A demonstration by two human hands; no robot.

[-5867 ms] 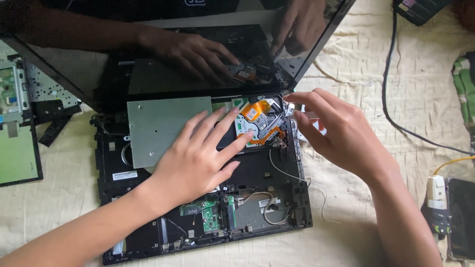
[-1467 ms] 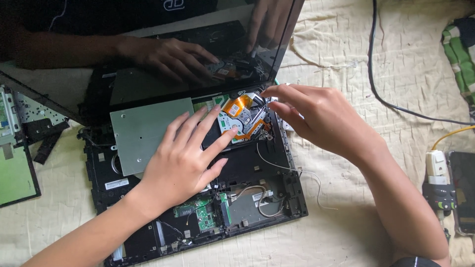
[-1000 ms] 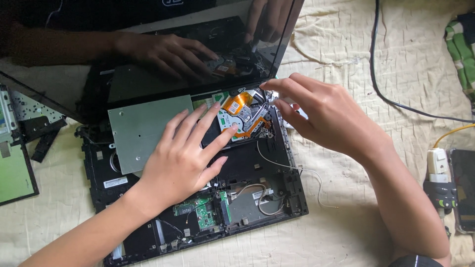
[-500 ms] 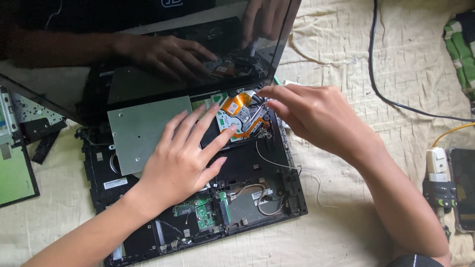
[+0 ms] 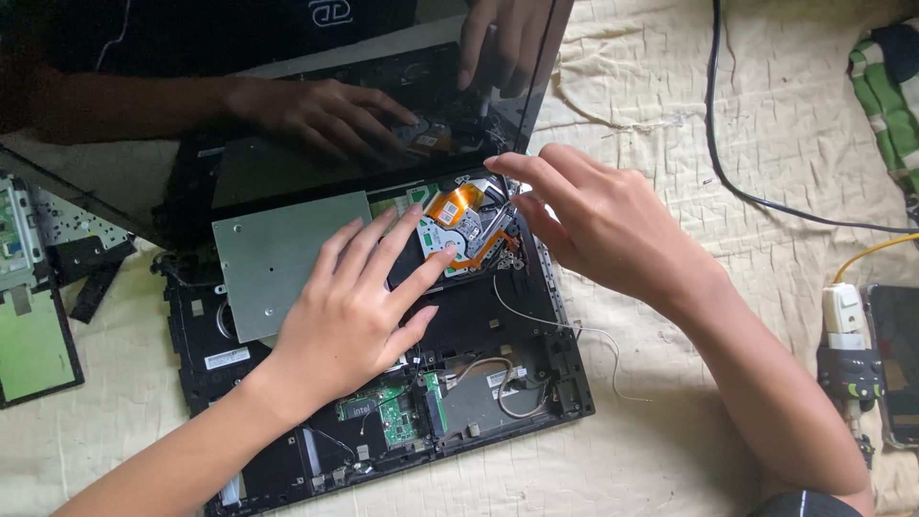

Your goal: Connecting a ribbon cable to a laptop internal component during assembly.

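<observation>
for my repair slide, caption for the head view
Left hand flat on an opened laptop base, right hand at the orange ribbon cable.

phone (image 5: 895,364) cut by right edge

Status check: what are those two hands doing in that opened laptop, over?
Left hand flat on laptop, fingers spread, holding nothing. Right hand fingertips at orange ribbon cable. White wire trails loose beside it.

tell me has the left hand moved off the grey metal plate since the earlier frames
No. The left hand stays flat across the grey metal plate inside the open laptop.
</observation>
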